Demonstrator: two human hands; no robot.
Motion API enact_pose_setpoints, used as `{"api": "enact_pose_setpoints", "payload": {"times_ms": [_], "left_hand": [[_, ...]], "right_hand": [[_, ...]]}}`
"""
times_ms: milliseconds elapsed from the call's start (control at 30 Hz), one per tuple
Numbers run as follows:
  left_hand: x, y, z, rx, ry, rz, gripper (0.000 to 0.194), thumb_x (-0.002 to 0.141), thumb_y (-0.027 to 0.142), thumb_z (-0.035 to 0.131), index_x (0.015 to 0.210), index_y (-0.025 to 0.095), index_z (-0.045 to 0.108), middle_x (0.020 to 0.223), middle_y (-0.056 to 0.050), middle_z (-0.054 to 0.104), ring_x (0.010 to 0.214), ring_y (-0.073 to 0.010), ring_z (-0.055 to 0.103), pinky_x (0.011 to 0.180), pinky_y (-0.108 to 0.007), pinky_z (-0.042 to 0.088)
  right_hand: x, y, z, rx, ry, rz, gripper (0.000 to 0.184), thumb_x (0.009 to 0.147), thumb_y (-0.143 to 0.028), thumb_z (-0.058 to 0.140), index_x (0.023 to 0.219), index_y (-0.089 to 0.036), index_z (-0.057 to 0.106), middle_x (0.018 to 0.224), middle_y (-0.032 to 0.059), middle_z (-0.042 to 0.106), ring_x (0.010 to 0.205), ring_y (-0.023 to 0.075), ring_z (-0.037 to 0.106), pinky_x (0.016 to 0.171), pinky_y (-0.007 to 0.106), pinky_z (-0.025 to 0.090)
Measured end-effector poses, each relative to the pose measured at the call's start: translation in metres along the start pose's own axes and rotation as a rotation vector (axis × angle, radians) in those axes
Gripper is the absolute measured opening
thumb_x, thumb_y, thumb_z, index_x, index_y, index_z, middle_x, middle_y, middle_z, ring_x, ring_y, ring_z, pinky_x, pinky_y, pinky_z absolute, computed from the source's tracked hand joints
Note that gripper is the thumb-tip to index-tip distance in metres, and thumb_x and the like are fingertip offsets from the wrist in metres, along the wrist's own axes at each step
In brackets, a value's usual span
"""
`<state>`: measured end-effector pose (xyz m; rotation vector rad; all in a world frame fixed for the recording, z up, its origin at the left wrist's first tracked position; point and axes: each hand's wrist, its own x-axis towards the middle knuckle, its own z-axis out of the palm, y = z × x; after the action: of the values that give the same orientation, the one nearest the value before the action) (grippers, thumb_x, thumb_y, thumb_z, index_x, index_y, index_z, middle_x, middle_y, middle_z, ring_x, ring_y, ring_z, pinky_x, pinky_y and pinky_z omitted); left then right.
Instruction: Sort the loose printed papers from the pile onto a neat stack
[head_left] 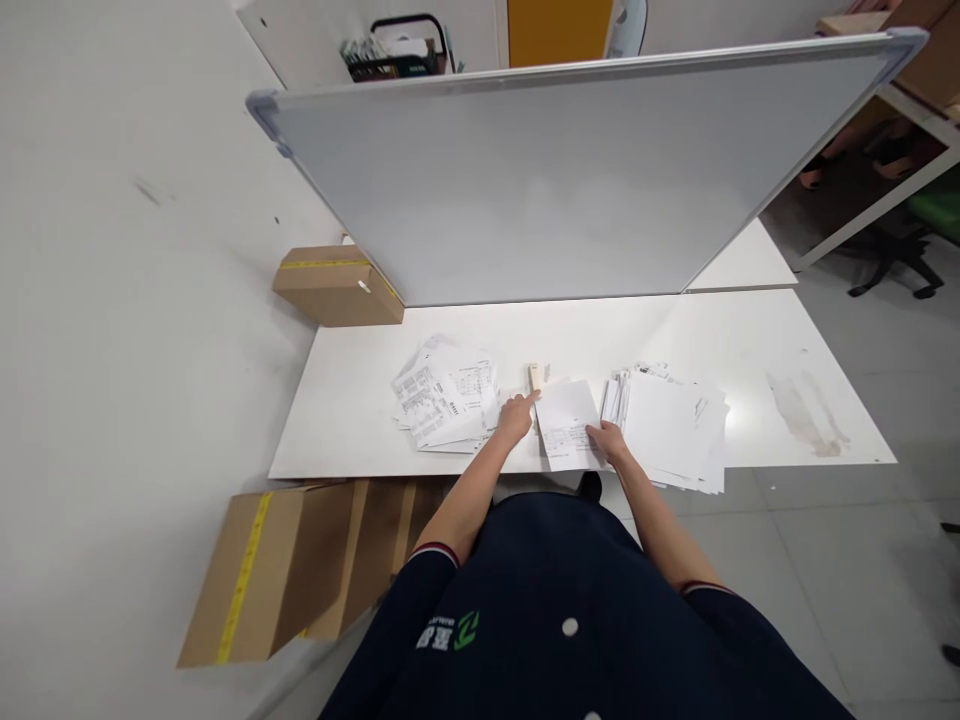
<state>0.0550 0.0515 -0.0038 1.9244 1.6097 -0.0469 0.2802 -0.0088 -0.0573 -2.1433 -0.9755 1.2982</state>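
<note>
White and narrow, the desk (750,345) runs just beyond the person's dark shirt (540,590), with a printed sheet (568,415) at its near edge, between two loose paper piles. The right hand (610,441) pinches the sheet's near right corner, thumb on top; the fingers underneath are hidden. A light grip seems best, firm enough to stop slipping without creasing the paper. By the sheet's left edge, the left hand (516,418) points its index finger at the near end of a small cream block (534,378), apparently touching it; the other fingers look curled, and whether they hold anything I cannot tell. Steady, straight pressure would probably serve better than a sideways push. The left pile (457,392) and right pile (675,428) lie fanned and uneven, so elbows and sleeves should stay clear. Farther back stand a cardboard box (341,295) and a big whiteboard (525,190).
</note>
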Motion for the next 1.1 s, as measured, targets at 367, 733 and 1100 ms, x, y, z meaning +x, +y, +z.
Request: {"api": "enact_pose_setpoints", "payload": {"times_ms": [367,733,1100], "left_hand": [[-0.001,0.003,0.008,-0.005,0.012,-0.036,0.063,0.077,0.006,0.037,0.135,0.031,0.034,0.108,-0.014,0.052,0.099,-0.0265,0.05,0.083,-0.037,0.038],[-0.053,-0.088,-0.018,0.015,0.592,-0.311,0.053,0.078,0.039,0.053,0.128,0.022,0.045,0.131,-0.014,0.04,0.121,-0.0328,0.033,0.097,-0.047,0.029],[-0.06,-0.131,-0.024,-0.078,0.51,-0.211,0.027,0.084,0.029,0.041,0.095,0.019,0.063,0.11,-0.012,0.057,0.107,-0.0266,0.046,0.09,-0.038,0.036]], "right_hand": [[-0.009,-0.012,-0.005,-0.074,0.063,-0.042,0.017,0.063,-0.031,0.054,0.062,-0.015,0.058,0.061,0.0048,0.062,0.057,0.0151,0.055,0.047,0.021,0.038],[-0.03,0.022,-0.145,-0.116,0.411,0.081,0.048,0.062,-0.041,0.056,0.096,-0.008,0.062,0.079,0.0126,0.065,0.069,0.0228,0.06,0.06,0.031,0.045],[-0.043,-0.019,-0.111,-0.422,0.433,-0.174,0.057,0.079,-0.045,0.043,0.122,-0.008,0.049,0.112,0.0196,0.054,0.088,0.025,0.058,0.08,0.039,0.043]]}}
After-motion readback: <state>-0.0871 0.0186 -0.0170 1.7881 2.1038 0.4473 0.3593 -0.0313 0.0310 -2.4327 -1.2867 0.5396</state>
